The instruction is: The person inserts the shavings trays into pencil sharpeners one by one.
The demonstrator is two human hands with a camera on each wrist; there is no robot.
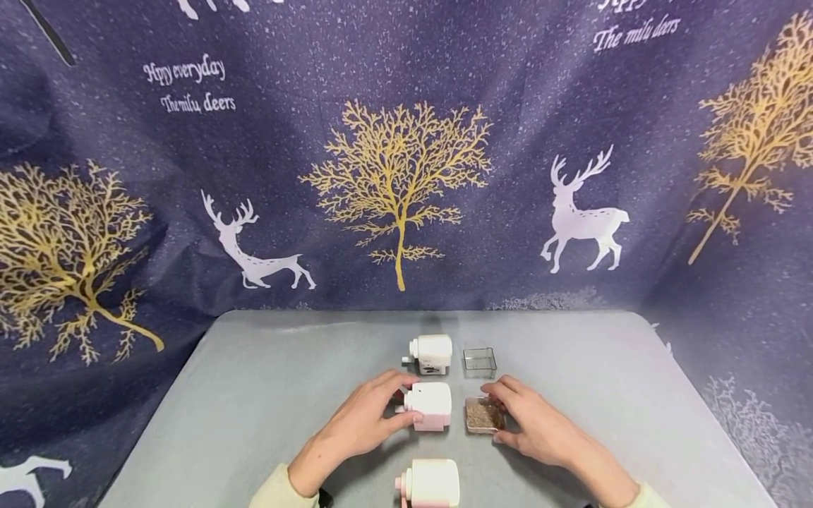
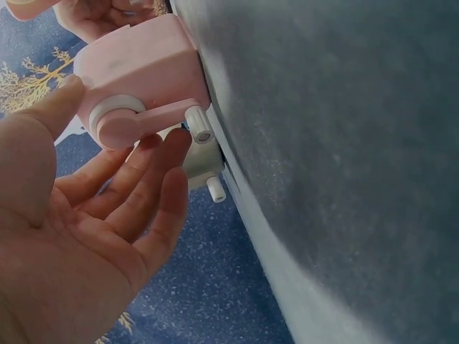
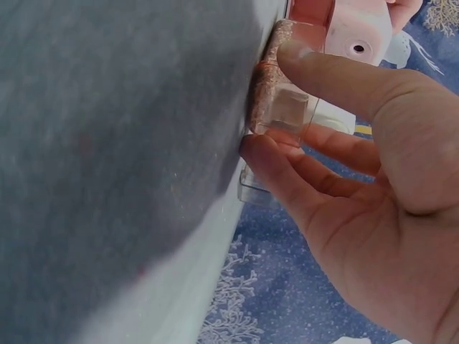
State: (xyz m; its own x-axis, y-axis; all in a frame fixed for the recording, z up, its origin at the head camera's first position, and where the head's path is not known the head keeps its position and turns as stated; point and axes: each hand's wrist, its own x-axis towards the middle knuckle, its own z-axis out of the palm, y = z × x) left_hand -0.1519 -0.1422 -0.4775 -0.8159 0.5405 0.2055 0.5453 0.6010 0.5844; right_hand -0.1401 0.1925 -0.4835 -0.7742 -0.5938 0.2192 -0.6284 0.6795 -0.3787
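Observation:
A pink crank pencil sharpener (image 1: 433, 405) stands in the middle of the grey table. My left hand (image 1: 363, 420) holds it from the left, thumb on the near side and fingers on the far side. Its crank (image 2: 161, 118) with a white knob faces my left palm in the left wrist view. Just right of the sharpener is a see-through shavings drawer (image 1: 480, 416), with brown pencil shavings (image 3: 265, 89) in it. My right hand (image 1: 536, 425) pinches this drawer between thumb and fingers, low at the tabletop. An opening shows in the sharpener's pink side (image 3: 358, 29).
Behind stands a white pencil sharpener (image 1: 435, 353) with a second see-through drawer (image 1: 479, 361) to its right. Another pale pink sharpener (image 1: 435, 482) stands nearer the front, its crank to the left. A dark blue patterned cloth (image 1: 406, 212) hangs beyond the table's back edge.

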